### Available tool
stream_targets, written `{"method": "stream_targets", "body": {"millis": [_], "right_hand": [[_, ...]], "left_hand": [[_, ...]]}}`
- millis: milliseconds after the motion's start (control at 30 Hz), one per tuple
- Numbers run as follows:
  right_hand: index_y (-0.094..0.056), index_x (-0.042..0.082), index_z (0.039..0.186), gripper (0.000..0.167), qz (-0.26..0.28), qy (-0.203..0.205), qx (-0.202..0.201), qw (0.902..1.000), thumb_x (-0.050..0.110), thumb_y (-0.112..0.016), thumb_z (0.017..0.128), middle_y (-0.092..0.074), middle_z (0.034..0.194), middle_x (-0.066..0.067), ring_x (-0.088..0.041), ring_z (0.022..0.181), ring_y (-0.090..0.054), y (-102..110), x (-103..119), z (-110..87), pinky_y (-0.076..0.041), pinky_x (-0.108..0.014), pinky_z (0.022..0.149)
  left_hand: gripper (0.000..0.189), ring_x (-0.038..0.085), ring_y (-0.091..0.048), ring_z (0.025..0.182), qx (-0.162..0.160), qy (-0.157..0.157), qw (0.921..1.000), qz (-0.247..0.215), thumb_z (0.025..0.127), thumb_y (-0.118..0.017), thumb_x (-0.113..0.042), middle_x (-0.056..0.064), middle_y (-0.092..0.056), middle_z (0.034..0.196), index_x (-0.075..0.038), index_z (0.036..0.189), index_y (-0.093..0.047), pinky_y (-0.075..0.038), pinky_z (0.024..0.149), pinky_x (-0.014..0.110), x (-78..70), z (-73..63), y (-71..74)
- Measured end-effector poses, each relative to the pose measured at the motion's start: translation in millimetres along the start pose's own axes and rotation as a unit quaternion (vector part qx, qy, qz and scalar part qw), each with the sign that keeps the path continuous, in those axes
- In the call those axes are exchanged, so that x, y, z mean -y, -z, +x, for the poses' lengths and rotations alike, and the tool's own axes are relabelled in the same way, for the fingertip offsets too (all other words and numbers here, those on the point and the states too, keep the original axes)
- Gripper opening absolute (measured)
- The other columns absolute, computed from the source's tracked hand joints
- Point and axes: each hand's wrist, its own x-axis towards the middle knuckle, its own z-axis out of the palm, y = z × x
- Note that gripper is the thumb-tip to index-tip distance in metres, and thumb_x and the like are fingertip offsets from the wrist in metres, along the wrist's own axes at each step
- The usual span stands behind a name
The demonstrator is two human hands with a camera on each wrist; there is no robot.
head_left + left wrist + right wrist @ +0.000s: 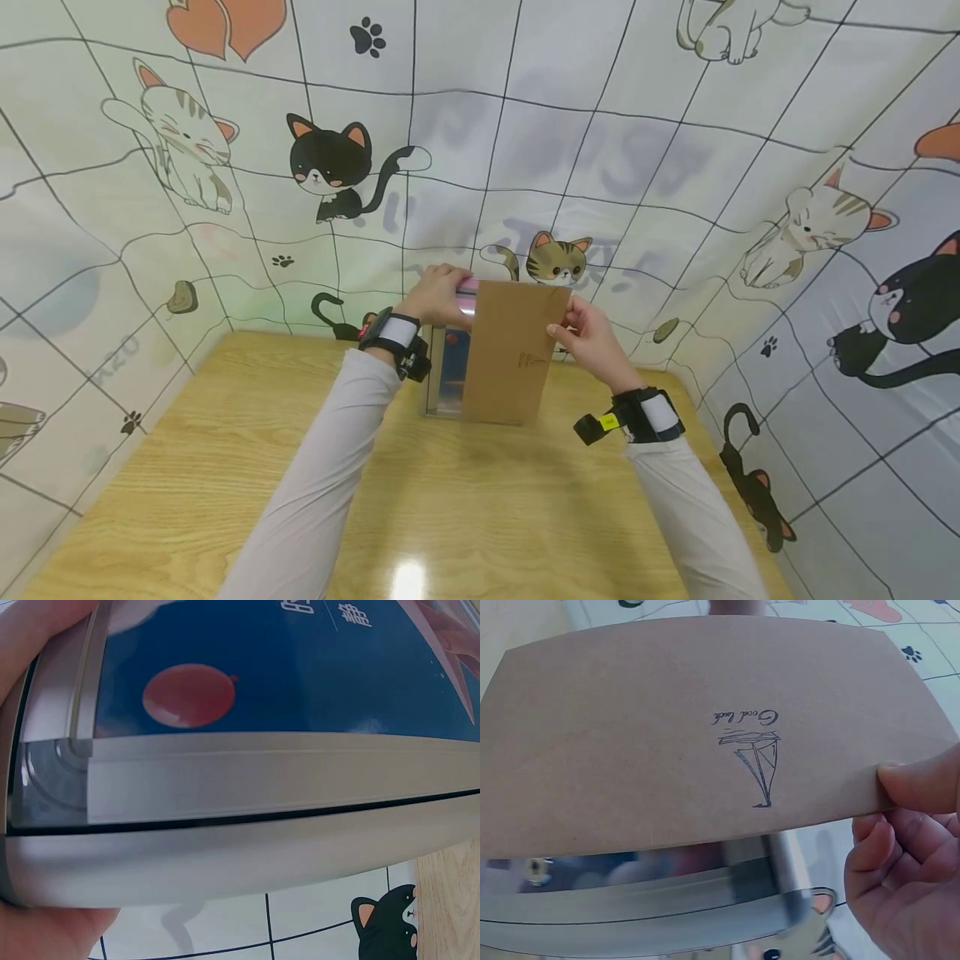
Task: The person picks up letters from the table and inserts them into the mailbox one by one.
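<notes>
A silver-edged case like a picture frame (262, 776) stands upright on the table. Behind its rim a glossy blue picture (300, 690) shows a red balloon and white characters. My left hand (437, 296) grips the upper left part of this frame, with fingers on both of its faces in the left wrist view. In front of the frame's right part is a brown cardboard sheet (513, 354), hiding much of the picture. My right hand (596, 337) pinches the sheet's upper right edge between thumb and fingers. A small sailboat drawing (757, 765) and "Good luck" are printed on the cardboard.
The wooden table (247, 450) spreads in front of and beside the frame. Behind it hangs a white cloth (465, 167) with grid lines and cartoon cats, which also runs along both sides. Wrist straps with cameras (596, 427) sit on both arms.
</notes>
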Motion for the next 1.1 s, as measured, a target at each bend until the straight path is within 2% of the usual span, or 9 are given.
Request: {"method": "stream_targets", "body": {"millis": [167,367,467,600,667,800,933,1100], "right_hand": [[-0.048,-0.009,0.104,0.017,0.014,0.017,-0.015,0.9997,-0.005,-0.052,0.087,-0.062,0.094,-0.024,-0.002,0.081,-0.056,13,14,12.8,-0.047,-0.017,0.071],[-0.047,-0.009,0.111,0.025,0.018,0.029,-0.048,0.9982,-0.005,-0.052,0.087,-0.059,0.105,-0.028,-0.002,0.085,-0.056,31,34,34.2,-0.048,-0.016,0.075],[-0.047,-0.009,0.111,0.025,0.008,0.044,-0.071,0.9964,-0.003,-0.052,0.087,-0.062,0.103,-0.025,-0.005,0.084,-0.057,39,44,45.0,-0.048,-0.017,0.074],[-0.049,-0.006,0.107,0.020,0.016,0.059,-0.097,0.9935,-0.004,-0.053,0.087,-0.066,0.098,-0.015,-0.007,0.084,-0.058,46,56,58.9,-0.048,-0.017,0.073],[-0.051,-0.004,0.104,0.018,0.027,0.059,-0.105,0.9924,-0.004,-0.053,0.086,-0.067,0.096,-0.009,-0.008,0.085,-0.058,49,61,65.2,-0.048,-0.017,0.073],[-0.051,0.001,0.105,0.018,0.032,0.055,-0.109,0.9920,-0.002,-0.054,0.087,-0.067,0.097,-0.006,-0.010,0.088,-0.058,55,68,74.0,-0.047,-0.020,0.077],[-0.050,0.003,0.109,0.021,0.021,0.057,-0.112,0.9918,0.002,-0.054,0.088,-0.065,0.104,-0.012,-0.013,0.092,-0.058,60,72,81.7,-0.047,-0.026,0.084],[-0.049,0.006,0.109,0.021,0.017,0.038,-0.125,0.9913,0.006,-0.054,0.089,-0.063,0.109,-0.014,-0.014,0.095,-0.057,62,73,89.7,-0.047,-0.028,0.086]], "left_hand": [[0.097,0.029,-0.030,0.124,-0.001,0.002,1.0000,-0.001,0.055,-0.076,-0.046,0.010,-0.039,0.134,-0.011,0.136,-0.038,-0.036,0.096,0.041,1.0,0.3,-0.3],[0.093,0.028,-0.031,0.123,-0.001,0.008,1.0000,-0.002,0.058,-0.073,-0.047,0.010,-0.041,0.133,-0.011,0.136,-0.038,-0.035,0.097,0.040,1.8,0.8,-0.9],[0.091,0.028,-0.032,0.122,-0.002,0.001,1.0000,0.002,0.060,-0.072,-0.048,0.011,-0.041,0.132,-0.011,0.137,-0.038,-0.034,0.098,0.040,2.4,1.6,-1.0],[0.095,0.028,-0.033,0.122,-0.011,-0.011,0.9998,0.013,0.056,-0.075,-0.051,0.011,-0.042,0.131,-0.013,0.136,-0.039,-0.032,0.100,0.040,3.8,3.3,-1.6],[0.098,0.029,-0.033,0.123,-0.015,-0.017,0.9996,0.019,0.054,-0.076,-0.053,0.010,-0.042,0.132,-0.013,0.136,-0.040,-0.031,0.101,0.039,4.6,4.1,-2.0],[0.100,0.029,-0.030,0.126,-0.002,-0.014,0.9996,0.023,0.054,-0.076,-0.056,0.011,-0.039,0.135,-0.011,0.135,-0.040,-0.028,0.104,0.041,3.4,3.9,-1.8],[0.097,0.029,-0.029,0.125,0.014,-0.001,0.9995,0.027,0.055,-0.075,-0.056,0.011,-0.037,0.135,-0.008,0.132,-0.041,-0.030,0.102,0.041,1.2,3.1,-1.0],[0.098,0.028,-0.028,0.126,0.012,0.004,0.9994,0.032,0.055,-0.076,-0.056,0.011,-0.036,0.136,-0.008,0.132,-0.040,-0.028,0.104,0.042,2.9,3.9,-0.8]]}}
